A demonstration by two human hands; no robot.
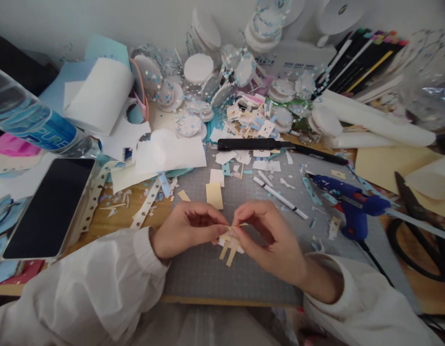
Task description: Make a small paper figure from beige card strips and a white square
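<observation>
Between my two hands is a small paper cutout, white with narrow cream strips hanging from it like legs. My left hand pinches its upper left part between thumb and fingertips. My right hand pinches the upper right part, and the fingertips of both hands nearly meet. My fingers cover much of the cutout's top. Just beyond the fingertips, a cream paper rectangle lies on the grey cutting mat. A white pen rests on the mat past my right hand.
A blue glue gun and black scissors lie at right. A black craft knife crosses the mat's back. At left are a phone and water bottle. Paper scraps and white discs crowd the back.
</observation>
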